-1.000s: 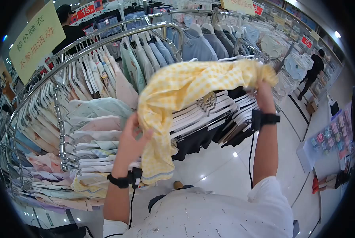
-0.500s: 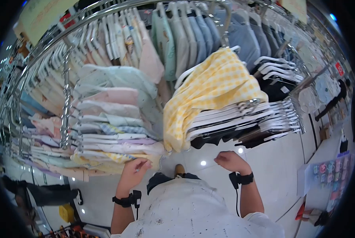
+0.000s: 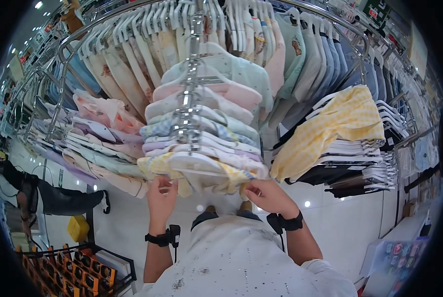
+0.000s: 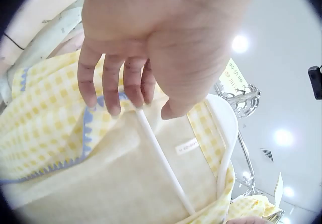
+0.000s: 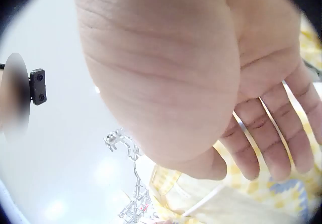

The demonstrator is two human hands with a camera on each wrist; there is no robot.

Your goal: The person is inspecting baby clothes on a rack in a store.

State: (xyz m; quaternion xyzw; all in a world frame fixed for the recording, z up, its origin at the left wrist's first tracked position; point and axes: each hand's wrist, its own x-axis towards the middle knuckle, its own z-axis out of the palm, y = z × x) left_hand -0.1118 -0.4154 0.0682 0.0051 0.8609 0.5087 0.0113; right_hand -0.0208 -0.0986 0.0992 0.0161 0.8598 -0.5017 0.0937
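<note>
In the head view, a yellow checked pyjama top hangs on a white hanger at the front of the rack's near arm. My left hand is at its left edge and my right hand at its right edge. From the left wrist view, relaxed fingers hang at the blue-trimmed edge of the yellow top, whose pale inside and small label show. The right wrist view has straight fingers over the same cloth. A second yellow checked garment lies draped over hangers to the right.
Pastel tops hang behind along the chrome arm. Dark garments on white hangers hang at right. More clothes fill the left arm. A stand of orange-and-black boxes is at lower left.
Both hands have let go of the yellow checked garment, which now lies over the hangers on the right. The view and my hands have shifted left to the hanging yellow top.
</note>
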